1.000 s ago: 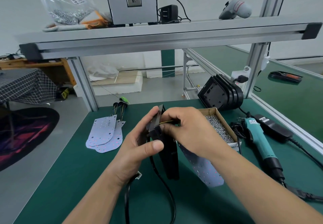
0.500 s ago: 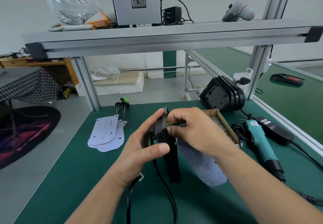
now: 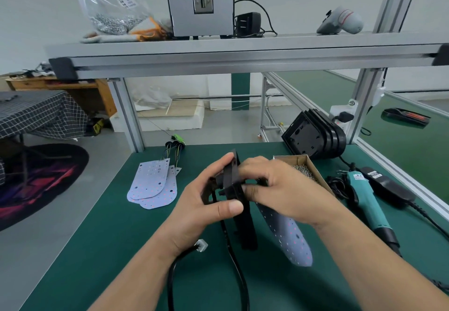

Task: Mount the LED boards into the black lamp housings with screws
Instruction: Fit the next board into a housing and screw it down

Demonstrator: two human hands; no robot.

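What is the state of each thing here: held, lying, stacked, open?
housing, held on edge by both hands
left hand, grips housing
right hand, pinches housing top
board, outside housing, under right wrist
spare boards, stacked flat
box, open, holds screws
screwdriver, lying unheld
spare housings, stacked on edge

both hands (image 3: 243,196) gripping black housing (image 3: 243,218)
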